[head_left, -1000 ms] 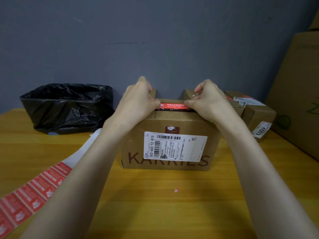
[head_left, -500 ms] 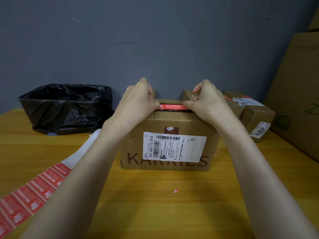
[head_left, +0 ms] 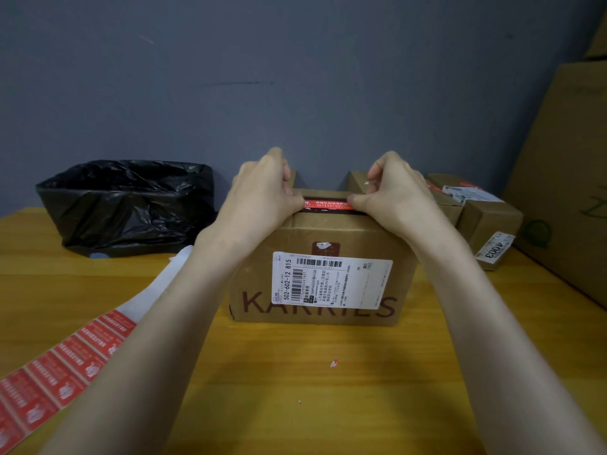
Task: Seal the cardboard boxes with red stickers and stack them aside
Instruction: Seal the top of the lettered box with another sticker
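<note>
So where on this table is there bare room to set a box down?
Widest bare wood: the table in front of the KARRIES box, between the forearms, only tiny scraps. A narrower patch between the black bin bag and the red sticker strip. Right side is crowded: small boxes against a big carton.

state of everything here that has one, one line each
KARRIES box, upright on table
red sticker, across box top, held at both ends
left hand, pinching sticker's left end
right hand, pinching sticker's right end
sticker strip, flat, partly peeled
small box, closed
</note>
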`<act>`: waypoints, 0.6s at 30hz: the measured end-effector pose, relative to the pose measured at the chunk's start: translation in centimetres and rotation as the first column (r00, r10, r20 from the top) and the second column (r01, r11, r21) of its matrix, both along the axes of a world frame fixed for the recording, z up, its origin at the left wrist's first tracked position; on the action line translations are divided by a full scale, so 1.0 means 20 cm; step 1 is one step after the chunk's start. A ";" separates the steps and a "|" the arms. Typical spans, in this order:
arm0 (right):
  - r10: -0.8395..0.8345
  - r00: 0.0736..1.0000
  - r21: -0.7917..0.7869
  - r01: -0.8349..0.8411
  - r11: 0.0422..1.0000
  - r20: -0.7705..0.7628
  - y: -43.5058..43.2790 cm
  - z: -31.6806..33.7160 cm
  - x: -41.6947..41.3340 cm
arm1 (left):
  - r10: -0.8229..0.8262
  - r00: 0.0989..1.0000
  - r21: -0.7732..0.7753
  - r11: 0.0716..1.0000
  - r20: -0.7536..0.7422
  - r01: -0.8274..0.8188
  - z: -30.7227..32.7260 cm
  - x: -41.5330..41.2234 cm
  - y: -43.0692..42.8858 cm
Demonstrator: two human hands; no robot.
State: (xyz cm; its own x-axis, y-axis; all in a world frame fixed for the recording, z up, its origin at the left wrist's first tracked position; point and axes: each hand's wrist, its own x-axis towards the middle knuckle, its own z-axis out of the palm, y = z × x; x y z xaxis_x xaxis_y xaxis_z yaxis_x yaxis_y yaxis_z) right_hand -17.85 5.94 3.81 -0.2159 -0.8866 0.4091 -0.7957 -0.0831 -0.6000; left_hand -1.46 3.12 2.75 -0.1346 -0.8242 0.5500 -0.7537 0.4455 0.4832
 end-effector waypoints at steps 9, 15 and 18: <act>0.177 0.983 -0.033 -0.175 0.984 0.051 0.01 0.01 -0.05 | -0.114 0.993 -0.033 0.993 0.013 0.115 0.01 0.04 -0.02; 0.322 0.943 0.163 -0.306 0.938 -0.079 0.06 0.04 -0.03 | -0.252 0.965 0.075 0.966 0.074 0.246 0.04 0.04 0.02; 0.307 0.945 0.201 -0.281 0.938 -0.111 0.07 0.06 -0.04 | -0.229 0.970 0.064 0.973 0.079 0.224 0.04 0.03 0.01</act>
